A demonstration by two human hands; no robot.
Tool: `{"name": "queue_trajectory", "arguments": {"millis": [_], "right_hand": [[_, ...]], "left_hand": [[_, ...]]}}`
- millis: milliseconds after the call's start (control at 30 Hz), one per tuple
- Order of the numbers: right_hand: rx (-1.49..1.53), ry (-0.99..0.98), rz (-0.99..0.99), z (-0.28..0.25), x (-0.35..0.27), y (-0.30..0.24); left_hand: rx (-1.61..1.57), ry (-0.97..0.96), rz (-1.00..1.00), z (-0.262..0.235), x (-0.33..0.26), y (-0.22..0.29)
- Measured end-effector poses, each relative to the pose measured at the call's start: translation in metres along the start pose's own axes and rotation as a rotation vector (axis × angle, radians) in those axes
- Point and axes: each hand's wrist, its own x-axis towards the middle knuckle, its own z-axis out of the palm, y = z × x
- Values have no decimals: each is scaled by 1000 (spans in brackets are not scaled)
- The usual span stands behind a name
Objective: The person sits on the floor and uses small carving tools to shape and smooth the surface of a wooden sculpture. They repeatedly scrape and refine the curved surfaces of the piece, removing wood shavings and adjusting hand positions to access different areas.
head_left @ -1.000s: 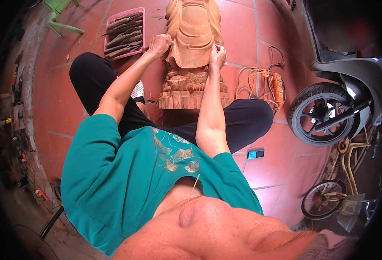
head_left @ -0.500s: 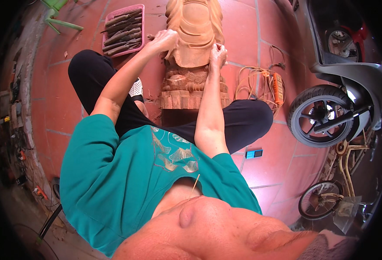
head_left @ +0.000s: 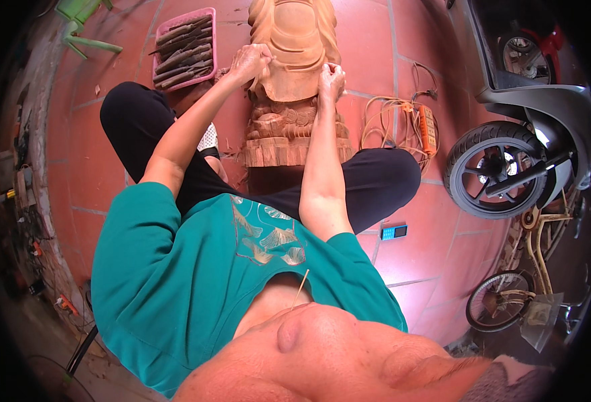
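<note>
Crossed legs (head_left: 384,187) nearest; wooden statue (head_left: 292,86) just beyond; right hand (head_left: 331,82) at its right edge, left hand (head_left: 250,62) slightly farther, at left edge. Both grips narrow, cannot tell contents. Step: likely close handwork; next move likely calls for light, even contact

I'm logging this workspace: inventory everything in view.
Carved wooden figure: 1, tan, top
Plastic basket: 1, pink, upper left
Slender objects: several, dark, in basket
Boxy power strip: 1, orange, right
Keypad phone: 1, blue, right
Scooter: 1, grey, right
Bicycle: 1, cream, lower right
Plastic seat: 1, green, upper left
Clutter: uncountable, mixed, left edge
Tiled floor: 1, red, throughout
Shirt: 1, green, lower centre
Trousers: 1, black, centre
Left hand: 1, bare, figure's left
Right hand: 1, bare, figure's right
</note>
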Motion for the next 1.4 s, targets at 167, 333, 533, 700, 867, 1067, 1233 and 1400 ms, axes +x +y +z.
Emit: {"name": "queue_trajectory", "arguments": {"millis": [167, 333, 533, 700, 867, 1067, 1233, 1400], "right_hand": [[-47, 11, -11, 6, -1, -6], [-66, 1, 17, -1, 2, 3], [-53, -14, 15, 2, -1, -4], [-45, -11, 14, 1, 2, -2], [-68, 2, 12, -1, -1, 2], [-31, -48, 37, -3, -3, -4], [-18, -28, -7, 0, 0, -4], [-60, -56, 48, -7, -2, -6]], "left_hand": [[-25, 228, -108, 35, -8, -27], [-3, 108, 4, 44, -22, -11], [21, 167, -100, 33, -6, -36], [-7, 160, 14, 41, -19, -24], [-123, 182, 99, 39, -27, -7], [0, 277, -62, 40, -9, -25], [-35, 286, -89, 46, -14, -21], [-117, 175, 52, 38, -27, -6]]}}
